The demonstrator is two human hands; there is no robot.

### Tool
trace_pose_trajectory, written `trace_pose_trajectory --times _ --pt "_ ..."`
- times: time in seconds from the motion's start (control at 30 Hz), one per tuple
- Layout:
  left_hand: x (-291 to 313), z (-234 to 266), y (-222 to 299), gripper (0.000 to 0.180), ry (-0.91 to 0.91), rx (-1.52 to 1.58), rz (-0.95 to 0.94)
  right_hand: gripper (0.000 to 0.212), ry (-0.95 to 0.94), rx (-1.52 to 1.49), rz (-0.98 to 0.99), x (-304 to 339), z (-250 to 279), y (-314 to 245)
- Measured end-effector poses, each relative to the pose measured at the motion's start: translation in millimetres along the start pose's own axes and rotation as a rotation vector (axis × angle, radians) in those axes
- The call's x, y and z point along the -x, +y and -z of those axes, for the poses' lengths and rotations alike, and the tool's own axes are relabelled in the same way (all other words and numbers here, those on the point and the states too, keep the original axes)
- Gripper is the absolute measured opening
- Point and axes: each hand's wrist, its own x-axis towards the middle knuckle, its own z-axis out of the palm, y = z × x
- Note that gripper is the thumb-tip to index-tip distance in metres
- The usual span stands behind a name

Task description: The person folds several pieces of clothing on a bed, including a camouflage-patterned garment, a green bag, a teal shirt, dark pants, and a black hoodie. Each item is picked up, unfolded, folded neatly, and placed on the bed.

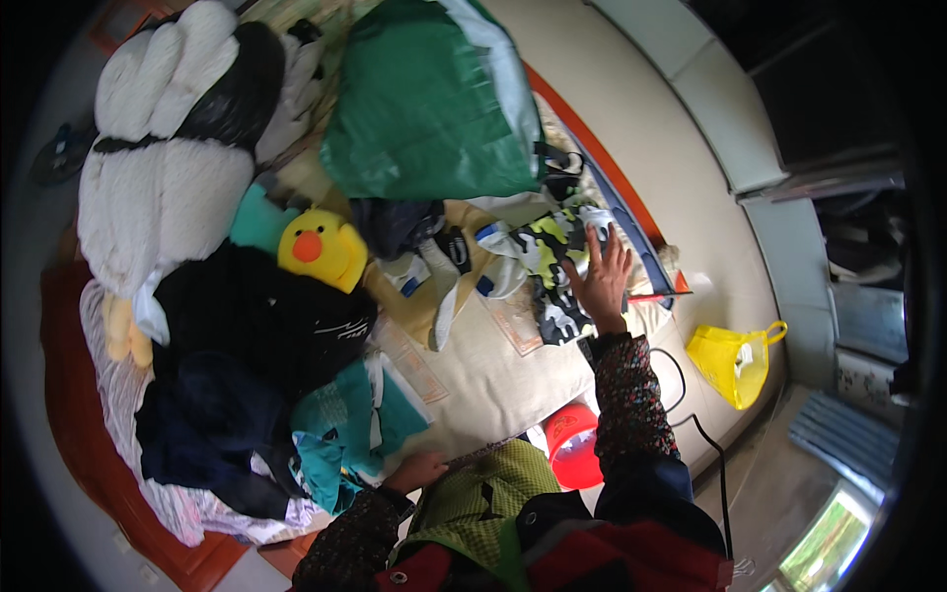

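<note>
My right hand (600,281) is open, its fingers spread over a camouflage garment (560,242) in black, grey, white and yellow-green. Its fingertips are close to the cloth; whether they touch it I cannot tell. Low in the middle, at the near edge of the beige bed cover (483,360), my left hand (419,472) is closed with its fingers curled. Anything inside those fingers is hidden. Just left of it lies a crumpled teal garment (360,409). Between my hands and farther off are pale socks (442,286) on tan cloth.
A large green bag (429,104) stands at the far side. Left are a white-and-black plush (163,128), a yellow duck plush (321,249) and dark clothes (222,424). Right, on the floor, are a red bucket (577,464), a yellow bag (730,360) and a black cable (715,449).
</note>
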Motion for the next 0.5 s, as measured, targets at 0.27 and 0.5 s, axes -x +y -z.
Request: trace_pose_trajectory --times 0.27,0.5 --pt "20.1 -12.6 -10.5 0.027 0.389 0.219 -0.047 0.069 -0.443 0.306 0.084 5.3 -17.3 -41.9" --pt "70.8 -20.7 -47.2 0.022 0.528 0.158 0.152 0.054 -0.127 -0.154 0.186 12.1 -51.2 -132.3"
